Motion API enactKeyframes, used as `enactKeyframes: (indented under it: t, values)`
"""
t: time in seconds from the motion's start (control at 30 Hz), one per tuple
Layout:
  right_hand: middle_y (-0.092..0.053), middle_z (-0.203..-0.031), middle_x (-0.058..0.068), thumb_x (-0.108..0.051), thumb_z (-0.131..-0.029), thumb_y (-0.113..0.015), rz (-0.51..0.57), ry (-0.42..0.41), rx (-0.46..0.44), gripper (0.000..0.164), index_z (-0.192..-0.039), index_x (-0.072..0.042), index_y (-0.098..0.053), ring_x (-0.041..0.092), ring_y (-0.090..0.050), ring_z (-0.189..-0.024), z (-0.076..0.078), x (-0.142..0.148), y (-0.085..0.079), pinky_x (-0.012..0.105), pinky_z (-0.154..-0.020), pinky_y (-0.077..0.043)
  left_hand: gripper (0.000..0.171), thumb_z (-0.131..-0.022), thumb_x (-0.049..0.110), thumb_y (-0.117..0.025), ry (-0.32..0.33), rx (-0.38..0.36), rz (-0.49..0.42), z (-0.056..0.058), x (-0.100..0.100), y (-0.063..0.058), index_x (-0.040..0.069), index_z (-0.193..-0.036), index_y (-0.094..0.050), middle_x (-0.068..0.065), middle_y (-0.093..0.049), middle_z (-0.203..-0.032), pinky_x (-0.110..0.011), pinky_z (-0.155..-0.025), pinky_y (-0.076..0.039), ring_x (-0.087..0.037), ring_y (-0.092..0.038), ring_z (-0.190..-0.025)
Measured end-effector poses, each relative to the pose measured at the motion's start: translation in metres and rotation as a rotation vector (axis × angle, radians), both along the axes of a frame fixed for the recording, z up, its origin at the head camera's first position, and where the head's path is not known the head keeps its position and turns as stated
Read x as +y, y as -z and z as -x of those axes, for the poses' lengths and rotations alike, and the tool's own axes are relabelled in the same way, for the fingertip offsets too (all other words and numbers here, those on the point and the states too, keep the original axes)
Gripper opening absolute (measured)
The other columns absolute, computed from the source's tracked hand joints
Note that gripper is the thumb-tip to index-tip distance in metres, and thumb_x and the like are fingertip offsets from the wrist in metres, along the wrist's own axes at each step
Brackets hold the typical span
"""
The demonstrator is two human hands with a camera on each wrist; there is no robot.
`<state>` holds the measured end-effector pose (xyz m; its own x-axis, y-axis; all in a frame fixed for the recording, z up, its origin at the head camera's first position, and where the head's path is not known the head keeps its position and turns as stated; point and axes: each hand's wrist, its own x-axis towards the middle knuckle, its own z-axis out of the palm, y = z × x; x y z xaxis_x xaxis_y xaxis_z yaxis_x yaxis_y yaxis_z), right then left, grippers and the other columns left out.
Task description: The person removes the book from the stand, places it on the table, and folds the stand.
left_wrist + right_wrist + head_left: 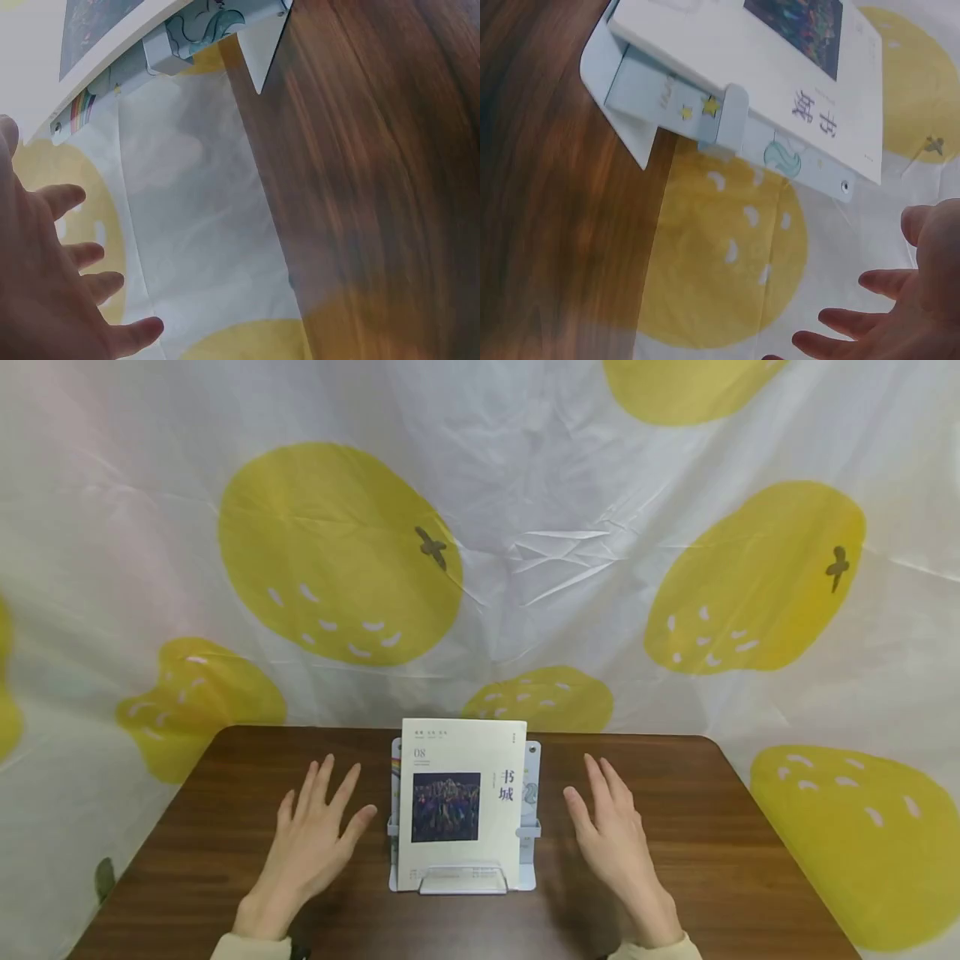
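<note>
A white book (pixel 459 747) with a dark picture on its cover stands upright on a pale blue book stand (pixel 528 852). A clear plastic lip (pixel 462 880) crosses the foot of the book, and side clips on the stand reach its edges. To the left, my left hand (pixel 311 839) is spread above the table, apart from the stand. On the other side my right hand (pixel 613 843) has its fingers extended, also touching nothing. Both wrist views show the book and stand beyond bare fingers. The stand's back is hidden in the head view.
The dark brown wooden table (pixel 720 860) has rounded far corners. Behind it hangs a white cloth (pixel 555 485) printed with large yellow fruit, reaching down to the table's back edge.
</note>
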<state>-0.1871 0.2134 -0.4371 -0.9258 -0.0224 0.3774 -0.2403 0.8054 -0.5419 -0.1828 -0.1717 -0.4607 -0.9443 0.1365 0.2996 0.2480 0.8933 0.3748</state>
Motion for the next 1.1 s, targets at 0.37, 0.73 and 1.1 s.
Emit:
enactKeyframes:
  t: [0.37,0.73,1.1]
  values:
    - [-0.038,-0.148,0.017,-0.028,-0.101,-0.054,0.195,-0.076,0.077,0.051,-0.146,-0.008,-0.041,0.036,-0.036,-0.135,0.003,-0.020,0.006,0.058,-0.102,-0.034,0.056,-0.103,0.045,-0.042,0.018,0.084,-0.119,0.004,0.010,0.001,0.012,-0.148,-0.042,-0.019,-0.021,-0.158,-0.064,-0.105,-0.021,-0.041,-0.019,-0.143]
    - [-0.054,-0.133,0.013,-0.009,-0.095,-0.063,0.393,-0.070,0.072,0.041,-0.135,-0.005,-0.054,0.029,-0.051,-0.122,0.005,-0.044,0.012,0.051,-0.089,-0.046,0.042,-0.103,0.036,-0.047,0.018,0.159,-0.305,0.006,0.032,0.000,0.008,-0.132,-0.059,-0.018,-0.042,-0.143,-0.060,-0.099,-0.031,-0.039,-0.039,-0.130]
    - [-0.060,-0.121,0.012,-0.010,-0.095,-0.061,0.488,-0.031,-0.041,0.040,-0.135,-0.006,-0.055,0.026,-0.057,-0.105,0.006,-0.063,0.019,0.043,-0.081,-0.052,0.035,-0.101,0.032,-0.054,0.015,0.178,-0.444,0.012,0.049,0.006,0.005,-0.120,-0.066,-0.015,-0.054,-0.122,-0.053,-0.088,-0.045,-0.032,-0.053,-0.111]
